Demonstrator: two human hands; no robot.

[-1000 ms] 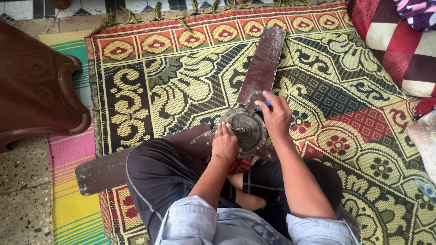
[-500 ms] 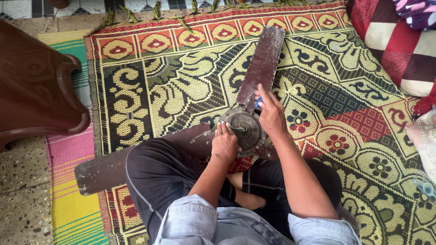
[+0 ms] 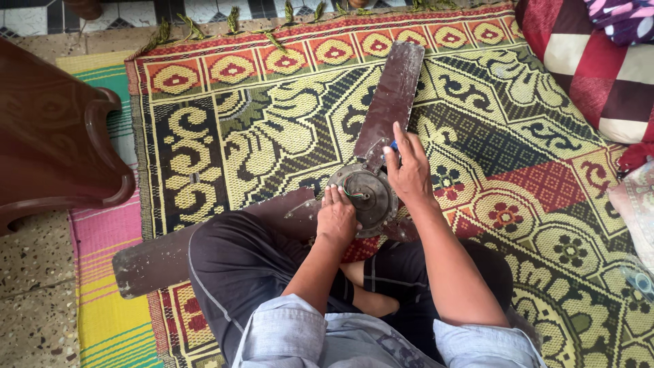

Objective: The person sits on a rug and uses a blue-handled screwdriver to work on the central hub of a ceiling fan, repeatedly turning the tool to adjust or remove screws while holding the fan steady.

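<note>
A dusty brown ceiling fan lies on a patterned woven mat (image 3: 272,129) in front of my crossed legs. Its round motor hub (image 3: 366,193) faces up, with coloured wires at the centre. One blade (image 3: 392,99) points away from me; another blade (image 3: 160,255) runs out to the left under my knee. My left hand (image 3: 336,218) rests on the hub's near left rim, fingers on the metal. My right hand (image 3: 409,170) sits at the root of the far blade, closed on a small blue-handled tool (image 3: 393,145) that is mostly hidden.
A dark brown plastic chair (image 3: 54,143) stands at the left on a striped pink and green mat (image 3: 102,232). A red, white and maroon checked cushion (image 3: 599,75) lies at the upper right. Speckled floor (image 3: 30,307) shows at the lower left.
My right hand has slid up from the hub's right side to the base of the far blade. My left hand stays on the hub.
</note>
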